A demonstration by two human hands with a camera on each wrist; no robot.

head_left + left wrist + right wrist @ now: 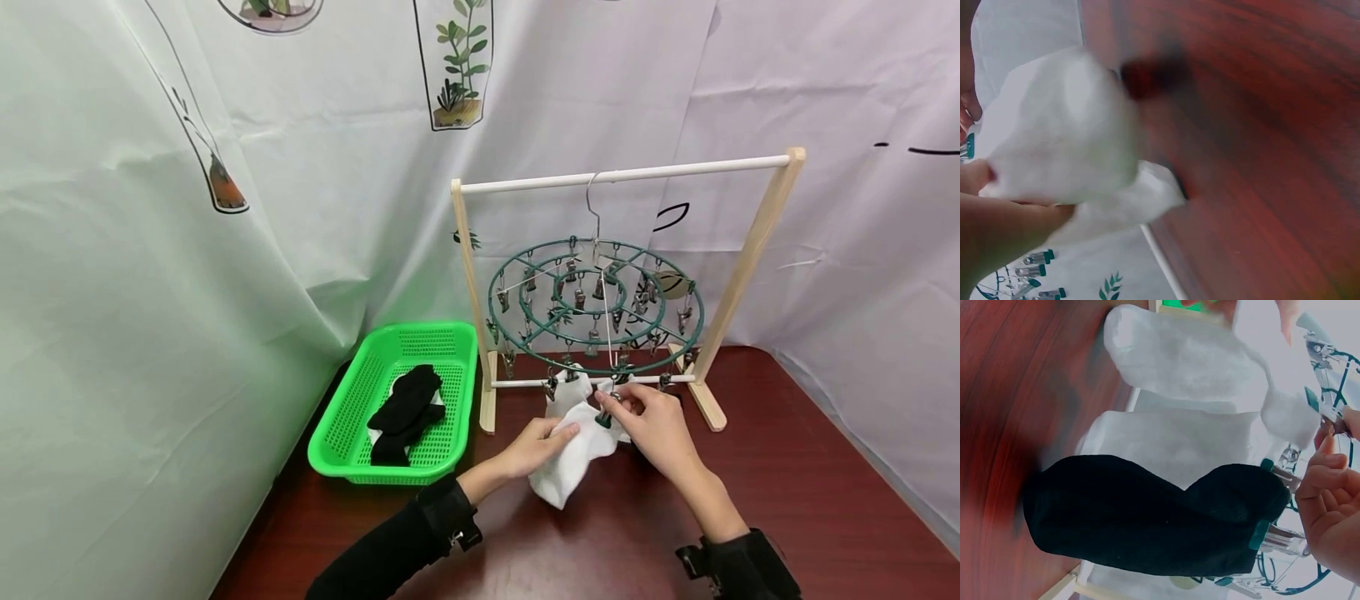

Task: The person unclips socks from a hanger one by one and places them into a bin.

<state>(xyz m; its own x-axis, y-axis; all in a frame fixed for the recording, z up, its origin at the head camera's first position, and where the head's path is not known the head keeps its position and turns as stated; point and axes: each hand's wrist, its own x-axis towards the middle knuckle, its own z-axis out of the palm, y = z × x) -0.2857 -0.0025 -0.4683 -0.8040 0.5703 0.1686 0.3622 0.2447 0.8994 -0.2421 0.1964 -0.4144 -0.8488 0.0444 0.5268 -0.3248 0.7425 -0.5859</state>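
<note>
My left hand (536, 447) grips a white sock (576, 454), thumb on top, below the front rim of a round green clip hanger (500, 337). My right hand (656, 421) pinches a metal clip (1333, 422) with green tips at that rim. In the right wrist view, the clip's tips meet the white cloth; whether they grip it I cannot tell. A black sock (1147, 515) hangs from two clips beside the right hand. Behind it hangs a white sock (1172, 437), and another white sock (1179, 356) is nearer the left hand. The left wrist view is blurred.
The hanger hooks over the white bar (525, 183) of a wooden stand (753, 242). Several clips dangle from its rings. To the left, a green basket (337, 433) holds black socks (408, 408) with white parts. A patterned curtain (360, 167) stands behind the dark red table (810, 483).
</note>
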